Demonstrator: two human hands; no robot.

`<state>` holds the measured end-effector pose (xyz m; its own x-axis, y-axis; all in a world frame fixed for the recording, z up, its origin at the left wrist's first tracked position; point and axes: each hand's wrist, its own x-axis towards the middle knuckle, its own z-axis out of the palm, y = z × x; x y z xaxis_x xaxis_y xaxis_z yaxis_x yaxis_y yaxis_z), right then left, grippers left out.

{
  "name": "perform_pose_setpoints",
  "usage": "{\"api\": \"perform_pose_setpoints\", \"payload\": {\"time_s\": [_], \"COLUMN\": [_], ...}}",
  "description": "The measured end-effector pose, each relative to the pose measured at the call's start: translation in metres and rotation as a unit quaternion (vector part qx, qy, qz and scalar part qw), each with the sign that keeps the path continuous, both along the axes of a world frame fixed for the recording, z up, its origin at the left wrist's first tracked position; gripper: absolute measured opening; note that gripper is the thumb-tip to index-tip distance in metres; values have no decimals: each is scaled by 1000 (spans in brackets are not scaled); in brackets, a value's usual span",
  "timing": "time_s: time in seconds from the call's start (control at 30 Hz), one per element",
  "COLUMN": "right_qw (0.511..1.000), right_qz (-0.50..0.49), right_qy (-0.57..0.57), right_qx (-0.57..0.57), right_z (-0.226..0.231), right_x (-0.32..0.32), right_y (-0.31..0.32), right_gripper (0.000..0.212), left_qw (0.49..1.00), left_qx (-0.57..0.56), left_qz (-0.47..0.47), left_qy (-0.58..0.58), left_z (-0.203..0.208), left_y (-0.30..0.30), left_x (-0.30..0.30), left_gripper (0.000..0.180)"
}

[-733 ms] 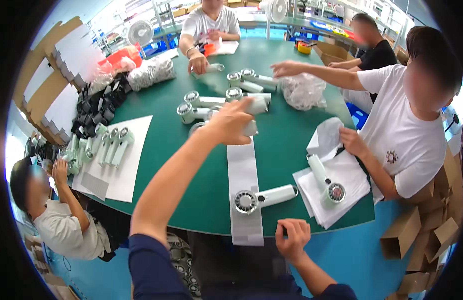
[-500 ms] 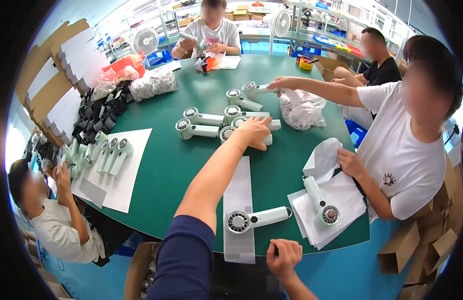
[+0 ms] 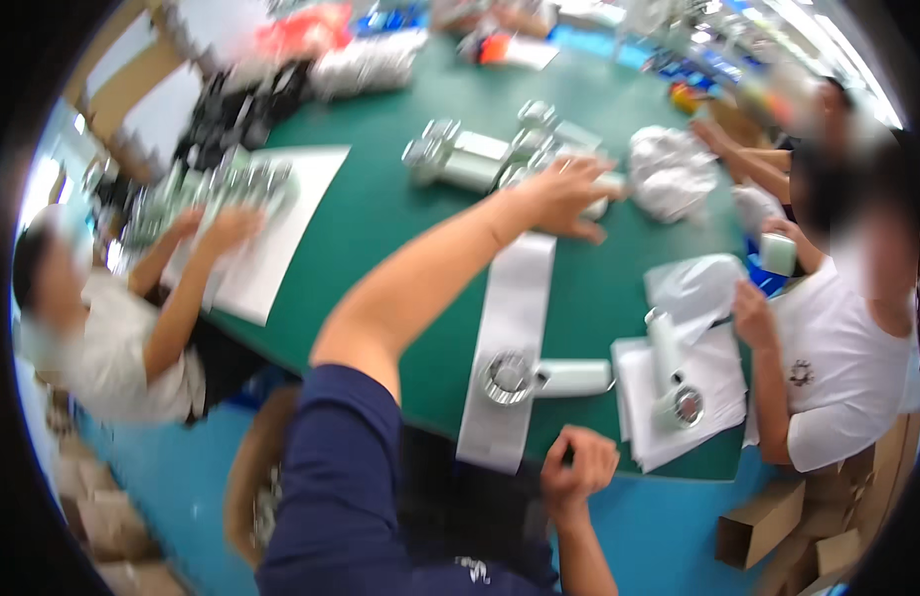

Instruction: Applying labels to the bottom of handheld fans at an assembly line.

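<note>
My left hand (image 3: 569, 194) reaches across the table over a cluster of pale green handheld fans (image 3: 475, 159). Its fingers are spread, thumb apart; motion blurs where they touch the fans, and I see nothing held. Close to the table's near edge, my right hand (image 3: 579, 462) is curled into a loose fist with nothing visible in it. In front of me a single handheld fan (image 3: 574, 378) lies on its side, its round head over a long white paper strip (image 3: 495, 432).
At right, a co-worker holds a pale fan (image 3: 777, 254) and a white bag (image 3: 693, 283) near another fan (image 3: 667, 348) on stacked papers (image 3: 634, 422). A crumpled plastic bundle (image 3: 671, 174) lies beyond. At left, another person handles fans on a white sheet (image 3: 316, 184). Cardboard boxes (image 3: 760, 521) stand on the floor.
My view has swung, shifting and blurring the scene. My left hand stays over the fan cluster, fingers still spread. The right co-worker's far arm has drawn back with a fan; the left person's hands have lowered.
</note>
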<state>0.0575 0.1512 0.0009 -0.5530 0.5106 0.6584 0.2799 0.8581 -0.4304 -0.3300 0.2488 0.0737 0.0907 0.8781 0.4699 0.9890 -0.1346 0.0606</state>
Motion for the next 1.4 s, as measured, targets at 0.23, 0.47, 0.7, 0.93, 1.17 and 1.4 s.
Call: {"api": "perform_pose_setpoints", "payload": {"time_s": [0.23, 0.47, 0.7, 0.93, 1.17, 1.4], "right_qw": [999, 995, 995, 995, 996, 996], "right_qz": [-21, 6, -17, -52, -54, -58], "right_qy": [-21, -46, -44, -48, -49, -53], "right_qx": [41, 88, 86, 70, 43, 46], "right_z": [-8, -17, -28, -35, -32, -27], "right_x": [2, 6, 18, 27, 7, 27], "right_y": [5, 4, 12, 22, 6, 16], "right_gripper": [6, 7, 11, 17, 16, 18], "left_qw": [921, 549, 44, 28, 6, -2], "left_qx": [339, 248, 358, 221, 284, 239], "left_qz": [157, 693, 625, 694, 701, 611], "left_qy": [-107, -396, -692, -684, -654, -755], "left_z": [9, -259, -463, -466, -492, -476], "left_y": [-321, -605, -679, -642, -662, -627], "left_x": [53, 228, 257, 149, 136, 109], "left_gripper": [21, 24, 45, 62, 81, 65]}}
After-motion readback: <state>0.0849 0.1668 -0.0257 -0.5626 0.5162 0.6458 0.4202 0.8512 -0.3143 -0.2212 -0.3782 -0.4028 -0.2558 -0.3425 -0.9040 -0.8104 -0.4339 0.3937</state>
